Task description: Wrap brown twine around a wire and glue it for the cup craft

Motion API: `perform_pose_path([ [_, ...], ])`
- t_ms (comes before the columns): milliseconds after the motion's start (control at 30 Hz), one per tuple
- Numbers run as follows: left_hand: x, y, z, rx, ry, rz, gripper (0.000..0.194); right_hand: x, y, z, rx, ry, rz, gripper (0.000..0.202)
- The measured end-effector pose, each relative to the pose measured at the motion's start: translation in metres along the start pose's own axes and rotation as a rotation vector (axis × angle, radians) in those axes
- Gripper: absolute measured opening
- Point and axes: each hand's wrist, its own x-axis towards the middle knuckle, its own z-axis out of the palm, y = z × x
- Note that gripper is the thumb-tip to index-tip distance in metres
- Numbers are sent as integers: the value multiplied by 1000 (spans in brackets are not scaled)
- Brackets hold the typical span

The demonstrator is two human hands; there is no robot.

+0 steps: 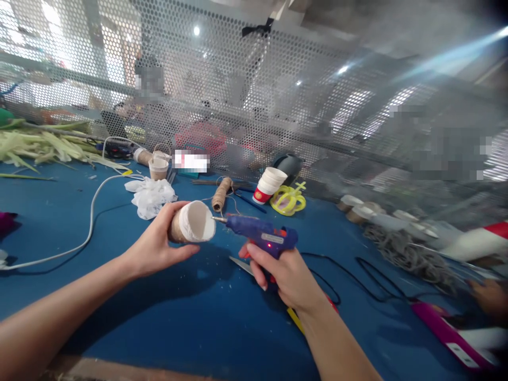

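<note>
My left hand [159, 243] is wrapped round a paper cup [193, 222], tilted with its open mouth to the right. Brown twine covers the cup's lower part and a white band runs below its rim. In my right hand [283, 267] is a blue glue gun [257, 232] with a small red light lit. Its metal nozzle points left, at the cup's rim; whether they touch I cannot tell. Scissors [241, 264] lie below the gun, partly hidden by my right hand.
On the blue table [178, 333] are crumpled white plastic [151, 197], a twine spool [221, 194], stacked cups [270, 185], a yellow crown-shaped piece [288, 201] and a purple power strip [448, 333]. Cables cross both sides. Behind stands a perforated metal screen [222, 95]. Another person's hand [490, 296] shows at right.
</note>
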Motion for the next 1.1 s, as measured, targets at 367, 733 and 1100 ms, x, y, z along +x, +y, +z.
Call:
perform_pose_path([
  [367,-2,1,6,-327,-58,-91,55,9,13,13,512,-121,182,30],
  [733,-1,1,8,-119,34,-45,47,3,9,19,-47,94,33,31],
  [1100,0,0,5,72,-9,72,45,5,5,-1,-195,56,-41,31],
])
